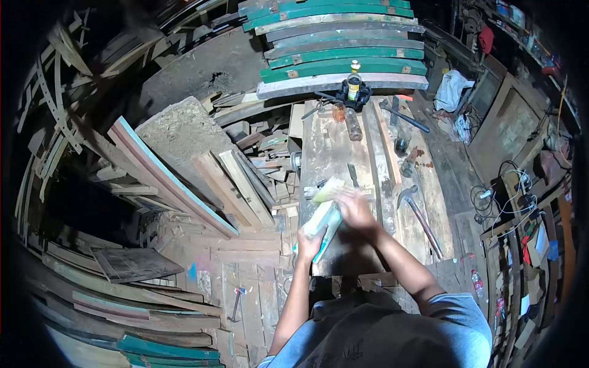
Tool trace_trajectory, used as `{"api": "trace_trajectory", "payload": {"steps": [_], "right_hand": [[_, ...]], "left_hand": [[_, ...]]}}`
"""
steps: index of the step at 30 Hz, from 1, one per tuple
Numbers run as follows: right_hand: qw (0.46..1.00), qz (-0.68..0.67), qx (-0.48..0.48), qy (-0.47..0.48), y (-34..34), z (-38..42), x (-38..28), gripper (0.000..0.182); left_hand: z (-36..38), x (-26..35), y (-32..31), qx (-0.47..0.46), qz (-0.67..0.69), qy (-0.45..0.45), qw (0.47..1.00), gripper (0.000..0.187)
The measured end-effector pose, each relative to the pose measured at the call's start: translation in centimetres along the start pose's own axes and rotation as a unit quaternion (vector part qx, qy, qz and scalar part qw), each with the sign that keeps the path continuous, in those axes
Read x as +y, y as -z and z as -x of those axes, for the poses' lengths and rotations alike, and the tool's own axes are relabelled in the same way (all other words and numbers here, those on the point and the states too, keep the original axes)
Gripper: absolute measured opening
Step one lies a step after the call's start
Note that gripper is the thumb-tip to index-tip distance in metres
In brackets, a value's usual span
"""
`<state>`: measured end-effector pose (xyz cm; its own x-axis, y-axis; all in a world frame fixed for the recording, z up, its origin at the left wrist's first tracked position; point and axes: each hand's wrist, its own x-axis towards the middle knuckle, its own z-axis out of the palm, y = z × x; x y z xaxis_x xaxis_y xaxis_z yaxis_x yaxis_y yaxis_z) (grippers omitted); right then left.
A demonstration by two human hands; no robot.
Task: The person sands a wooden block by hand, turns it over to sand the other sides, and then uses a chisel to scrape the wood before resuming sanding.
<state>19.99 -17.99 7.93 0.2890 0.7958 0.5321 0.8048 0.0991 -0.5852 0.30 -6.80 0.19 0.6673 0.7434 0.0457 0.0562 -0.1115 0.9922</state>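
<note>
Over the near part of the wooden workbench [331, 153], my left hand [310, 243] grips the lower end of a pale and turquoise wooden piece [320, 219]. My right hand [354, 208] lies at the upper end of that piece, beside a yellowish flat item [329, 189]; its fingers are blurred and what they hold is unclear. A chisel-like tool [353, 175] lies just beyond my right hand. To the right, a hammer [420, 221] rests on the bench.
Bottles [354, 125], a glass jar [402, 143] and a dark-handled tool [406, 116] stand or lie on the bench. Green planks [343, 72] are stacked behind it. Boards [178, 184] lean at left; another hammer [236, 303] lies on the floor. Cables [515, 190] hang at right.
</note>
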Motion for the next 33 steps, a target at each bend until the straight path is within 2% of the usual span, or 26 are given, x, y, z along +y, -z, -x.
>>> {"api": "trace_trajectory", "payload": {"steps": [2,5,6,8,11,12,14,15,18,19,20,22,23,24,26,28,29,31,32,33], "right_hand": [[0.986,0.102,0.106,-0.081,-2.6,0.8,1.5,0.038],[0.996,0.058,-0.062,0.020,-3.7,2.5,-3.9,0.037],[0.985,0.040,-0.143,0.085,-4.0,2.9,-4.7,0.037],[0.991,-0.044,-0.091,0.089,-3.7,2.7,-1.9,0.035],[0.985,0.019,0.036,-0.170,-0.9,-0.3,0.7,0.032],[0.975,0.037,0.104,-0.191,-1.9,-0.6,1.1,0.029],[0.998,0.037,0.022,-0.048,-3.3,0.6,-0.2,0.029],[0.999,0.035,-0.016,0.038,-3.8,1.8,-1.9,0.031],[0.986,-0.090,-0.062,0.124,-2.9,2.3,-1.9,0.033],[0.997,-0.041,-0.042,0.051,-2.8,1.1,-0.4,0.031],[0.999,0.025,0.036,-0.003,-2.2,1.1,0.7,0.029],[0.985,0.053,0.126,-0.105,-1.3,-0.6,0.2,0.026],[0.985,0.096,0.139,-0.038,-3.2,0.1,0.8,0.028],[0.999,0.026,0.037,0.020,-2.6,0.2,-2.1,0.030],[0.983,-0.073,-0.112,0.124,-4.0,2.1,-4.3,0.033],[0.993,-0.032,-0.081,0.073,-4.1,1.0,-1.5,0.034],[0.996,-0.013,-0.069,0.046,-4.0,0.8,0.2,0.034],[0.998,0.051,0.018,-0.042,-3.1,0.4,1.8,0.035],[0.991,0.086,0.065,-0.081,-2.7,-0.2,2.3,0.035],[0.988,0.116,0.090,-0.056,-3.8,0.5,1.1,0.032]], "left_hand": [[0.1,0.4,0.2,-0.028,0.007,0.038,0.999,0.028],[-0.6,-2.2,0.4,-0.008,0.017,-0.071,0.997,0.033],[-0.1,-2.0,0.4,-0.011,-0.021,-0.141,0.990,0.038],[-0.2,-1.9,0.4,-0.004,-0.039,-0.112,0.993,0.027],[0.4,-0.2,0.3,-0.035,-0.041,0.003,0.999,0.025],[0.6,-0.2,0.0,-0.027,-0.024,-0.002,0.999,0.025],[0.1,-0.1,-0.2,-0.011,0.007,-0.019,1.000,0.024],[0.3,0.8,0.2,-0.008,-0.022,-0.025,0.999,0.025],[-0.1,0.2,0.1,-0.004,-0.006,-0.011,1.000,0.026],[0.0,-0.3,0.0,-0.003,0.000,-0.003,1.000,0.027],[0.0,-1.0,-0.2,0.000,0.006,0.004,1.000,0.027],[0.2,-0.5,-0.2,-0.001,-0.037,0.042,0.998,0.026],[0.1,-0.3,-0.3,0.020,-0.025,0.014,0.999,0.027],[0.2,-0.9,-0.2,0.041,-0.013,-0.013,0.999,0.027],[0.3,-0.9,0.0,0.052,-0.015,-0.061,0.997,0.028],[0.2,-0.3,0.1,0.038,-0.038,-0.107,0.993,0.029],[0.0,-0.2,0.1,0.014,-0.025,-0.058,0.998,0.029],[0.0,-1.0,0.6,-0.039,0.000,0.043,0.998,0.030],[0.0,-1.3,0.5,-0.028,-0.001,0.034,0.999,0.031],[-0.1,-1.5,0.3,-0.017,-0.002,0.023,1.000,0.032]]}}
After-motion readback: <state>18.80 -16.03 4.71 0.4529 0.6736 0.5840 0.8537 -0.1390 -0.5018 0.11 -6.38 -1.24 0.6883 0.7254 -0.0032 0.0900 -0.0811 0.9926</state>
